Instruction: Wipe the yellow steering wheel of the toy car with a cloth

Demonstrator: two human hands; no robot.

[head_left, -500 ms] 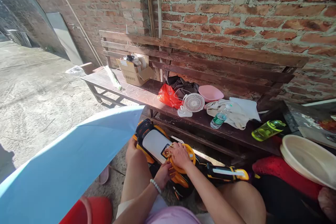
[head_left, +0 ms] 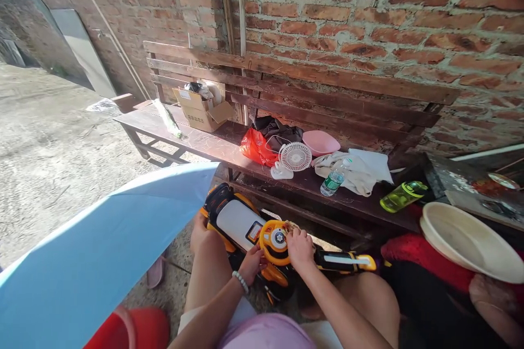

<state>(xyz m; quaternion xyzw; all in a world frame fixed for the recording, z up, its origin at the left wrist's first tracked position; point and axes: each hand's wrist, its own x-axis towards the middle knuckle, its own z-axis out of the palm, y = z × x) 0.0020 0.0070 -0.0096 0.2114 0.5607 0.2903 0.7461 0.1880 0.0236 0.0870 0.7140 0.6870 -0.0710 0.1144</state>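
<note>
A yellow, black and white power tool (head_left: pixel 241 223) with a round yellow reel (head_left: pixel 275 240) lies across my knees. My left hand (head_left: pixel 250 263) grips the tool's body just left of and below the reel, fingers curled round it. My right hand (head_left: pixel 300 247) is closed on the reel's right rim, its fingertips pinched on it. The tool's long black and yellow handle (head_left: pixel 346 262) sticks out to the right.
A light blue umbrella (head_left: pixel 94 251) fills the lower left. A wooden bench (head_left: pixel 196 142) against the brick wall carries a cardboard box (head_left: pixel 202 109), a small white fan (head_left: pixel 292 158), a pink bowl (head_left: pixel 321 143), a water bottle (head_left: pixel 332 181) and a green bottle (head_left: pixel 403 195). A cream basin (head_left: pixel 466 240) sits at the right.
My right hand has slid from covering the top of the yellow reel to its right rim, so the reel's face now shows. The view has shifted a little.
</note>
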